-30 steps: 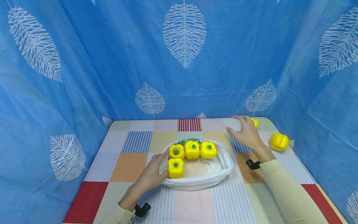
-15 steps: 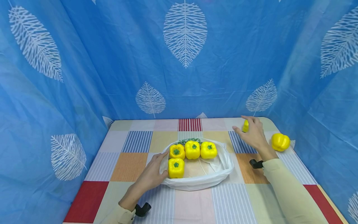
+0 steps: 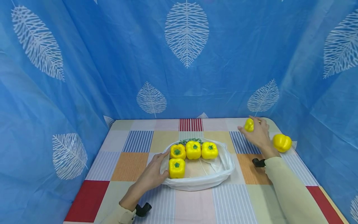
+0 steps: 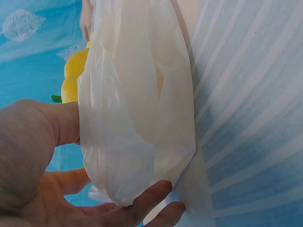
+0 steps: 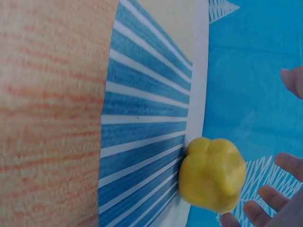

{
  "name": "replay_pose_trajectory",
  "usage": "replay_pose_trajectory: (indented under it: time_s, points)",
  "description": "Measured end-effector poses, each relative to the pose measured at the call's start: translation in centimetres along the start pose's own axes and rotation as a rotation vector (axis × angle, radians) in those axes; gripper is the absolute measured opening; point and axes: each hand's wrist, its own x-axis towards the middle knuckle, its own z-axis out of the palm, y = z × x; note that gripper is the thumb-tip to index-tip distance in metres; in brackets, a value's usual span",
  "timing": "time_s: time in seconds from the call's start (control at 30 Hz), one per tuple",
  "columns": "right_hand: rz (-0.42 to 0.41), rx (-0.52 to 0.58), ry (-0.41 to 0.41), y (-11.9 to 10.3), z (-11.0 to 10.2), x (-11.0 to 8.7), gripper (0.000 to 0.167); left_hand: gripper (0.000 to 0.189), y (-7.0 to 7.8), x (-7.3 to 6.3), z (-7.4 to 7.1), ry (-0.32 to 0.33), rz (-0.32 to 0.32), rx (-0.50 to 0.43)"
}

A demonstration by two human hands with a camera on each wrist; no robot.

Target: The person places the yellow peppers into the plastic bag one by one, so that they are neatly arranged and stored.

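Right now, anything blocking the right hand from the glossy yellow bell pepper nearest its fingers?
Nothing visible: head and right wrist views show no object between the right hand and that glossy yellow bell pepper.

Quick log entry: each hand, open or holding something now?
Left hand: closed, holding the white bag by its rim.
Right hand: open, at the far yellow pepper.

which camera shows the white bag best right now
The head view: it shows most of the bag and four peppers inside. The left wrist view shows part of its outside close up; the right wrist view, none.
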Motion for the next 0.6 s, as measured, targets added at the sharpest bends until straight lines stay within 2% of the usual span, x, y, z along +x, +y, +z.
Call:
replay_pose_trajectory:
  time_s: [0.3, 0.6]
  points:
    - [0.069, -0.019, -0.016, 1.4, 0.4, 0.7, 0.112, 0.088, 0.0, 0.0, 0.1, 0.006, 0.002, -0.009]
    - [0.073, 0.004, -0.025, 2.9, 0.5, 1.5, 0.116, 0.089, -0.1, 0.0, -0.1, 0.008, 0.021, -0.021]
